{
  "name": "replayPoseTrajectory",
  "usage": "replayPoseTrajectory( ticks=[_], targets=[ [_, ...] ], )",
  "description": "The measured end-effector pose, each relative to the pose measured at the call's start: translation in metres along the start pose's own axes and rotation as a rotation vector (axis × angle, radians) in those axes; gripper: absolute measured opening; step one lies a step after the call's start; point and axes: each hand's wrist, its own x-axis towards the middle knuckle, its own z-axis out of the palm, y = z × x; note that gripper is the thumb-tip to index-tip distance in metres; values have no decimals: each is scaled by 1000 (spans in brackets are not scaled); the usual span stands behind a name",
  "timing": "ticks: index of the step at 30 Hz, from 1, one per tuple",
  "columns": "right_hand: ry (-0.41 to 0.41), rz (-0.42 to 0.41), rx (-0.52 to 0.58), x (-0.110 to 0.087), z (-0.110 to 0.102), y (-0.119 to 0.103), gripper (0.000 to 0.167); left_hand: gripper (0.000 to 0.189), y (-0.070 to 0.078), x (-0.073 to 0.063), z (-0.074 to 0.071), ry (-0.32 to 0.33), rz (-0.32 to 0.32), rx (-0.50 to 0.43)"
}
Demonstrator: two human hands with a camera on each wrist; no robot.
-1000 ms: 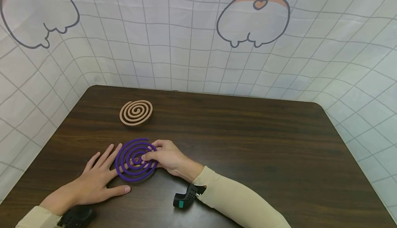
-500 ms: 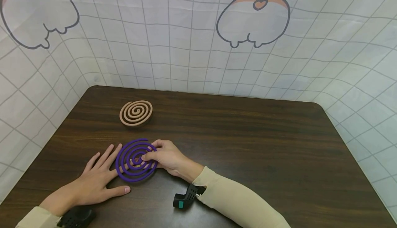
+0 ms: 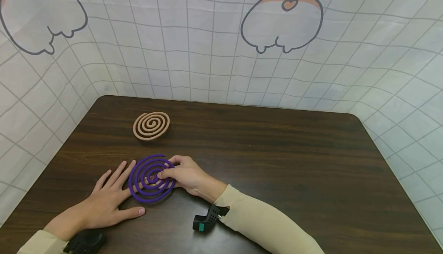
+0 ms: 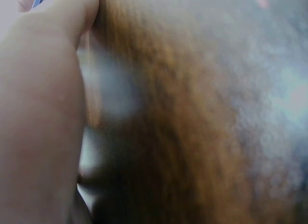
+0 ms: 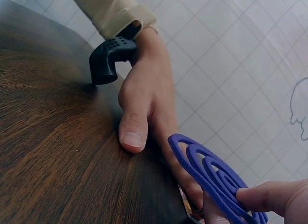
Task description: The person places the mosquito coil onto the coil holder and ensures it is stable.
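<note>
In the head view, a purple spiral mosquito coil [image 3: 138, 197] is held by my right hand [image 3: 192, 179], thumb on its upper face near the centre and other fingers at its right edge and beneath. The right wrist view shows the coil [image 5: 185, 159] tilted, pinched by the thumb. My left hand [image 3: 104, 204] lies palm down on the table, fingers spread, its index finger reaching under the coil. A small gold-coloured bit shows through the coil's middle; its kind is hidden. The left wrist view is blurred, mostly hand [image 4: 41, 118] and tabletop.
A tan spiral mosquito coil [image 3: 151, 126] sits farther back on the left, with a shadow beneath it. The dark wood table [image 3: 277, 161] ends at a white grid-patterned curtain [image 3: 194, 42]. Black wrist devices [image 3: 205, 221] stick out beside the forearms.
</note>
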Motion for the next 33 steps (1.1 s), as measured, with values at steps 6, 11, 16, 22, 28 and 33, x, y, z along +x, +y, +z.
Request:
replayPoseTrajectory(
  ticks=[6,11,16,22,28,33],
  targets=[
    [-4,4,11,0,1,0,21,74,1,0,0,2,-1,1],
    [-8,9,16,0,1,0,16,74,1,0,-1,-5,-4,4],
    [0,15,18,-1,2,-2,15,74,0,1,0,-8,-8,6],
    [-4,20,17,0,1,-2,17,74,0,1,0,-7,-6,5],
    [-6,24,7,0,0,-3,20,74,0,1,-1,4,2,11],
    [-1,18,16,-2,1,-3,22,74,0,1,-1,3,0,14]
  ],
)
